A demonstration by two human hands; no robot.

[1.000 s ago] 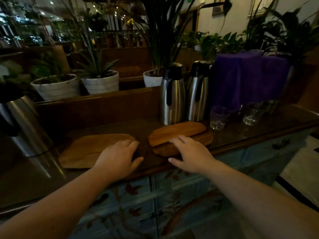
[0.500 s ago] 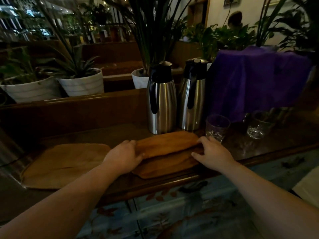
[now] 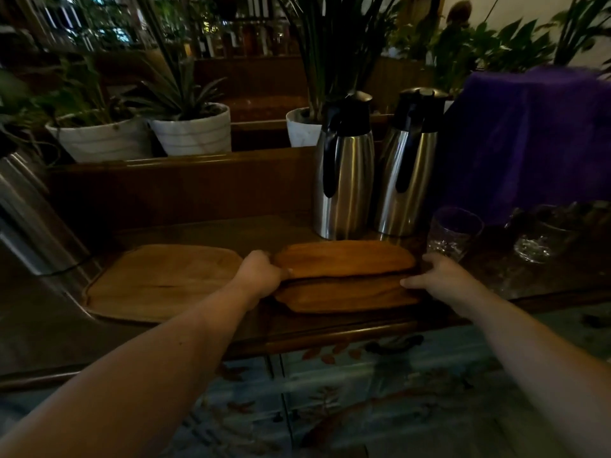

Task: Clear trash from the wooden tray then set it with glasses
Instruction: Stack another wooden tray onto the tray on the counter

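Observation:
Two dark wooden trays lie stacked near the counter's front edge, the upper tray (image 3: pixel 344 259) resting on the lower tray (image 3: pixel 344 297). My left hand (image 3: pixel 261 274) is closed on the left end of the stack, thumb on the upper tray's edge. At the right end, my right hand (image 3: pixel 439 276) holds on with its fingers at the seam between the two trays. A lighter wooden tray (image 3: pixel 162 279) lies flat to the left, bare. A clear glass (image 3: pixel 453 233) stands just behind my right hand, and a second glass (image 3: pixel 542 239) is further right.
Two steel thermos jugs (image 3: pixel 344 173) (image 3: pixel 410 166) stand right behind the trays. A purple cloth (image 3: pixel 529 137) covers something at the back right. White plant pots (image 3: pixel 195 130) sit on the ledge behind. A large metal vessel (image 3: pixel 29 219) is at the far left. The counter edge (image 3: pixel 330 335) runs below the trays.
My left hand moved off the light tray to the left end of the stack. My right hand slid from the front of the stack to its right end. The view shifted right.

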